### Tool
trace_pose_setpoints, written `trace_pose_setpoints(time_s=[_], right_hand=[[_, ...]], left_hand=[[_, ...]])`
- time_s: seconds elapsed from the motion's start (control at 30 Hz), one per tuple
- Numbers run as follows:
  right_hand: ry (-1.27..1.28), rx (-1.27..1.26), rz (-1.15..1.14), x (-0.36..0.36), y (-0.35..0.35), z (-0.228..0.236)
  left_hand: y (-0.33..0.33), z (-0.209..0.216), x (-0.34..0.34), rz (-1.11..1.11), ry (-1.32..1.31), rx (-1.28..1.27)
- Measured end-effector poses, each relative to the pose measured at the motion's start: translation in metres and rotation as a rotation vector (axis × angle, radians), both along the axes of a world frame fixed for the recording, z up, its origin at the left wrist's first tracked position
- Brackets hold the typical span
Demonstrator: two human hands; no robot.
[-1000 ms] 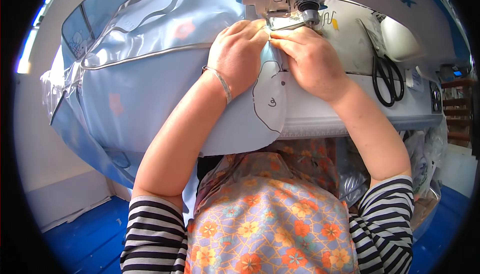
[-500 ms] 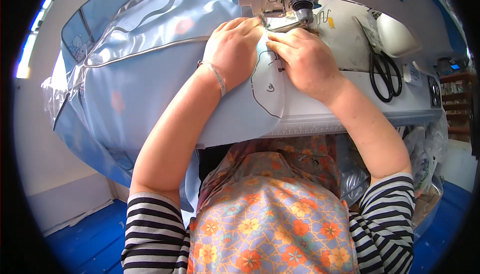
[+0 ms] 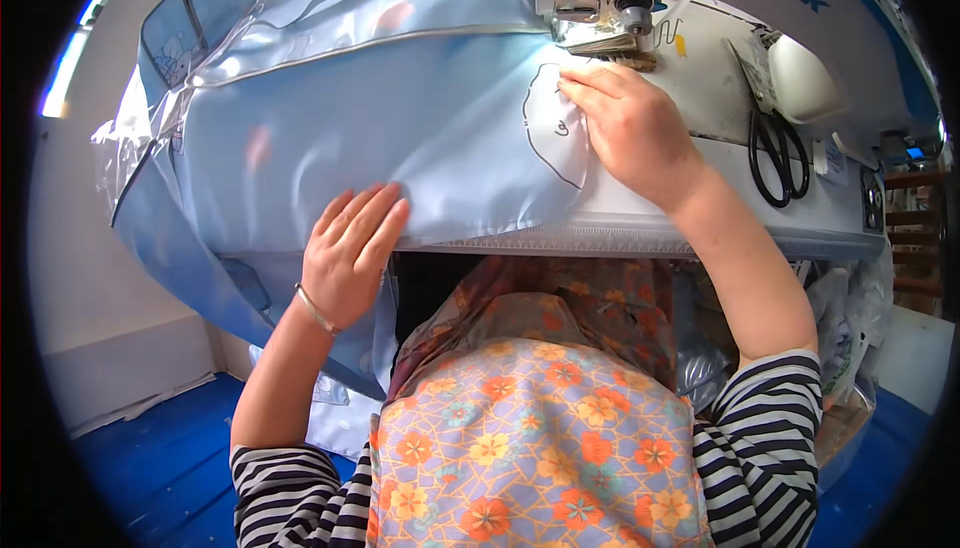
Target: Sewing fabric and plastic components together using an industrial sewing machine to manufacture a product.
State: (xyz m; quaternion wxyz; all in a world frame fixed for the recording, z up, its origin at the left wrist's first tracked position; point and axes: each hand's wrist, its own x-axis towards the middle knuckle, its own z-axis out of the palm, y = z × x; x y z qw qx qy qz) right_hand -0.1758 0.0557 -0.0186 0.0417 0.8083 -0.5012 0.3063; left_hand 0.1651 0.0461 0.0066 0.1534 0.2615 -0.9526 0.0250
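A large sheet of shiny light blue fabric (image 3: 400, 118) with grey piping and a printed white cartoon shape (image 3: 553, 133) spreads over the sewing table. My left hand (image 3: 352, 253) lies flat on its near edge, fingers stretched out. By the presser foot of the sewing machine (image 3: 632, 8), my right hand (image 3: 630, 118) pinches the fabric's right edge between thumb and fingers. The piping line runs from the left up to the needle area. The needle itself I cannot make out.
Black-handled scissors (image 3: 775, 148) lie on the machine bed right of my right hand. A white rounded object (image 3: 805, 78) sits beyond them. A ruler strip (image 3: 600, 240) runs along the table's front edge. Plastic bags (image 3: 850, 298) hang at the right.
My left hand has left the needle area and moved down and left to the fabric's near edge. The fabric lies flatter, its near edge farther up. My right hand still pinches the edge.
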Motion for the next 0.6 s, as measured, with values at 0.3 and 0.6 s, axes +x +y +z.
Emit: trace_pose_setpoints(time_s=[0.3, 0.6], right_hand=[[-0.02, 0.055, -0.027, 0.009, 0.004, 0.005], [0.107, 0.051, -0.061, 0.018, 0.001, 0.009]], left_hand=[[-0.047, 0.01, -0.022, 0.004, -0.062, -0.042], [-0.069, 0.014, -0.039, 0.023, -0.156, -0.118]])
